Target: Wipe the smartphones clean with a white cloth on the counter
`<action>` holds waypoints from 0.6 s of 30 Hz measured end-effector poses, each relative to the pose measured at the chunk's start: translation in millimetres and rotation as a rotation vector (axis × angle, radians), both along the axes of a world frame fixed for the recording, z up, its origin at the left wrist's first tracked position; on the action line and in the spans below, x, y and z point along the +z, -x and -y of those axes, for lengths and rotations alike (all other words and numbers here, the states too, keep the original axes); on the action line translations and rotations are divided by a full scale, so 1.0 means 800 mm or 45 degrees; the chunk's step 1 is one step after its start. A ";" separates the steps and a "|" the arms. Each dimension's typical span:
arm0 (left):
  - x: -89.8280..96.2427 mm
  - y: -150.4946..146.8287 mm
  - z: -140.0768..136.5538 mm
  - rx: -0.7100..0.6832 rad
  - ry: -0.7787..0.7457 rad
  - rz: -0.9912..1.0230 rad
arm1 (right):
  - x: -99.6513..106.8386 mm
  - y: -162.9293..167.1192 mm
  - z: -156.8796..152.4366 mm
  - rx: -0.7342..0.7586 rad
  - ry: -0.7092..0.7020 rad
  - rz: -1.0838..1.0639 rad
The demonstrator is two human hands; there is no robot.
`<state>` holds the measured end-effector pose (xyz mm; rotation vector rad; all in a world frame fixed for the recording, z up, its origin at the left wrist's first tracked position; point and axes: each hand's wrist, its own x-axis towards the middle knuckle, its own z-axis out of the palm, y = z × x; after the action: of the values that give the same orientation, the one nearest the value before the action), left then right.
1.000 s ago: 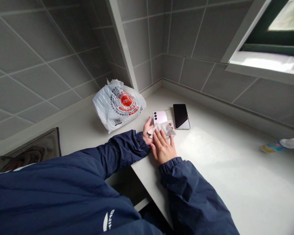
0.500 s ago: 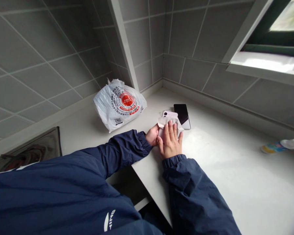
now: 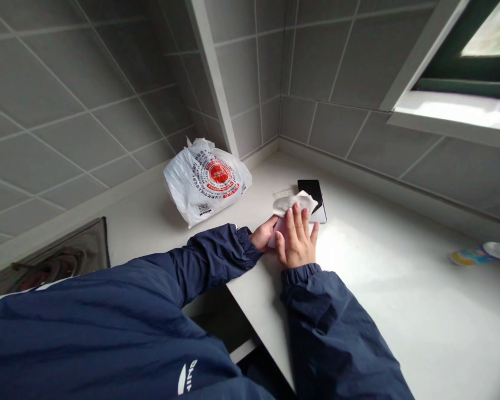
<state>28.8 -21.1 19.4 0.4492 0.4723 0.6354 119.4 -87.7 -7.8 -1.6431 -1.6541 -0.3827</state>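
A pale pinkish-lilac phone (image 3: 279, 229) is gripped at its left edge by my left hand (image 3: 263, 234), thumb on the near side. A crumpled white tissue (image 3: 287, 205) covers its upper part and hides the camera end. My right hand (image 3: 299, 240) lies flat on the tissue and phone, fingers stretched and a little apart, thumb out to the left. Just behind, a dark-screened phone or tablet (image 3: 312, 191) rests on the white counter (image 3: 370, 244). A thin clear item (image 3: 282, 193), perhaps a phone case, shows partly behind the tissue.
Left of my hands stands a white plastic bag (image 3: 206, 180) with red and black print. A dark stove (image 3: 73, 253) is at far left. At right lies a colourful bottle (image 3: 477, 254) with a white top. Tiled walls meet behind; an open gap shows below the counter edge.
The tissue under my right hand has slid up over the phone, covering the camera corner that was showing. The view has shifted slightly; the left hand keeps its grip.
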 end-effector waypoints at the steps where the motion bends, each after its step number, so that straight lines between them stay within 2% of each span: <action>1: 0.002 0.000 0.001 -0.020 -0.011 -0.019 | 0.000 0.000 0.001 -0.038 -0.005 -0.026; 3: 0.004 0.001 0.001 -0.021 -0.024 -0.031 | -0.001 0.002 0.002 -0.060 0.004 -0.032; 7: 0.003 0.002 0.000 0.056 -0.044 -0.004 | -0.002 0.007 0.004 0.044 0.049 0.040; 11: 0.001 0.002 0.000 -0.022 -0.024 0.020 | -0.001 0.006 0.004 -0.093 0.050 -0.064; 16: 0.000 0.000 0.005 -0.018 -0.019 0.139 | 0.000 -0.003 0.004 0.015 -0.023 0.000; 18: -0.001 0.000 0.006 -0.068 0.000 0.158 | 0.000 -0.007 0.004 -0.006 -0.046 -0.002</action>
<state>29.2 -25.7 18.8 0.4183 0.3414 0.6082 124.9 -91.2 -7.7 -1.6209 -1.6331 -0.4113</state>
